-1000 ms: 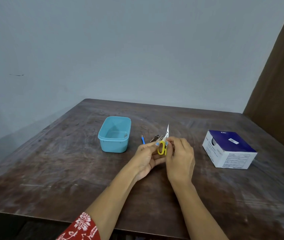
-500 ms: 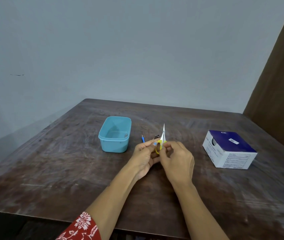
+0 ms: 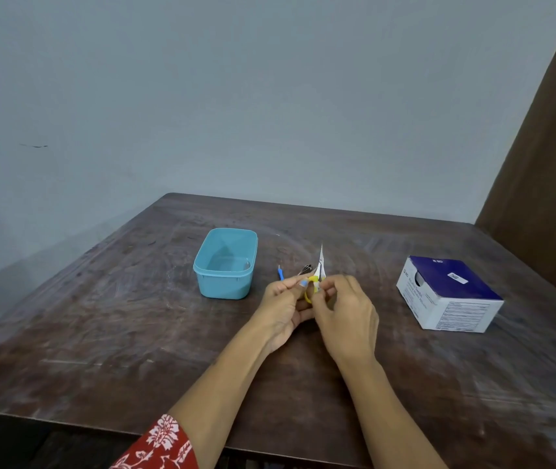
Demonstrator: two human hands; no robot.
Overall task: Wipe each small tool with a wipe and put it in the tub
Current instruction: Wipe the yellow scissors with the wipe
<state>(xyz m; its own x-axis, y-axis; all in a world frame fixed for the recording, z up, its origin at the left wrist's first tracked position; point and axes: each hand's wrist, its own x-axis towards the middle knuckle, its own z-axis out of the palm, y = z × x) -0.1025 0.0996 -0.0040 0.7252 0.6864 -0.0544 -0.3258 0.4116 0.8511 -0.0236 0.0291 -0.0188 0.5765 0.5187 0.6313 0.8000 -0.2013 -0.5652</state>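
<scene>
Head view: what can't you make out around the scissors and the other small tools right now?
- Scissors: lower handle loops, hidden by both hands' fingers; head view.
- Wipe: a white sliver along the blades; its extent is too small to tell.
- Dark tool and blue tool: too small to identify, partly behind the left hand.
- Tub: a small item at its right inner wall, unclear.

Plain room, worn wooden table (image 3: 134,316), bare grey-blue wall (image 3: 269,96)

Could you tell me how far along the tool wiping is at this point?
Done: one small metal item seems to lie in the tub. In hand: both hands wipe the yellow-handled scissors. Left: a blue-handled tool and a dark tool on the table.
</scene>
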